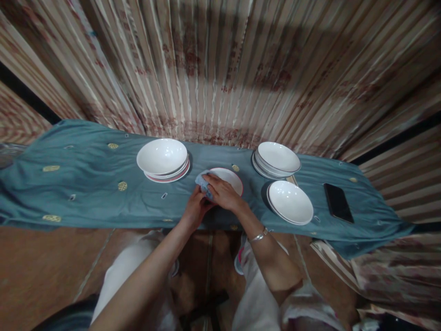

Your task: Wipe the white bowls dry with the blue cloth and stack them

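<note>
A white plate [231, 177] with a thin red rim is at the middle of the cloth-covered table, tilted slightly. My left hand [197, 205] grips its near left edge, with the fingertips partly hidden. Over the plate, my right hand [223, 191] presses a light blue cloth [203, 180] against the rim on the left side. The right fingers are closed on this cloth, and the hand covers much of the plate's near part.
Stacked white bowls and plates [162, 156] stand at left; another stack [278, 158] is at back right. Nearer, a short stack of white bowls [291, 202] sits beside a black phone [338, 202]. A teal tablecloth [93, 184] covers the narrow table; patterned curtains [220, 69] hang behind.
</note>
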`<state>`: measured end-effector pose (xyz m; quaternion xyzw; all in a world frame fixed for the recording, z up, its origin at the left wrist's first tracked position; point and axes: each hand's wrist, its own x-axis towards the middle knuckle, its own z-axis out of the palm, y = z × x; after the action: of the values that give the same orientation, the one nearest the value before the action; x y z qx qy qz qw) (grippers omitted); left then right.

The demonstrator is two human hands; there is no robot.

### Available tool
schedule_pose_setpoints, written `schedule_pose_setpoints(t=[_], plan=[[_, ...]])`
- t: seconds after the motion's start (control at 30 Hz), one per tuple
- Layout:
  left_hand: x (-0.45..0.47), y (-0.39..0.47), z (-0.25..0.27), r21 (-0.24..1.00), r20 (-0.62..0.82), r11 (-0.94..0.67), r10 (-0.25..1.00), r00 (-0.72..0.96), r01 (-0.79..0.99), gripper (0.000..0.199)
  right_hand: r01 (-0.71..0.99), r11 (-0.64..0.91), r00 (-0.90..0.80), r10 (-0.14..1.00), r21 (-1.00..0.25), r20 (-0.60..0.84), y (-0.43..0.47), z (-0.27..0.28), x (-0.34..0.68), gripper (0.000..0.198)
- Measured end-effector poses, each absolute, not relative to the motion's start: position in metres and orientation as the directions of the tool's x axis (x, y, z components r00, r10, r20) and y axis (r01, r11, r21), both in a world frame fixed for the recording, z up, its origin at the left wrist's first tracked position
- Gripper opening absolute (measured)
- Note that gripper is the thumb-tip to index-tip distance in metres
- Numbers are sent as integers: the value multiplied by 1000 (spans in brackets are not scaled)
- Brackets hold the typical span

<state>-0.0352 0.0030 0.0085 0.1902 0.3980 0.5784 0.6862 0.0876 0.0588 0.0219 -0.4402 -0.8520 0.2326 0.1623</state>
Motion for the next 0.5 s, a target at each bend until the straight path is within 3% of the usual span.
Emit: schedule_pose_setpoints(t=[0.2, 0.5], plan=[[-35, 2, 13, 738, -320, 254, 947, 8, -625, 45, 718, 519, -571, 820, -463, 33, 62, 25, 91, 53], [-34, 2, 14, 764, -321, 261, 947, 4, -591, 56, 878, 438, -454, 890, -194, -44, 60, 33, 97, 52]])
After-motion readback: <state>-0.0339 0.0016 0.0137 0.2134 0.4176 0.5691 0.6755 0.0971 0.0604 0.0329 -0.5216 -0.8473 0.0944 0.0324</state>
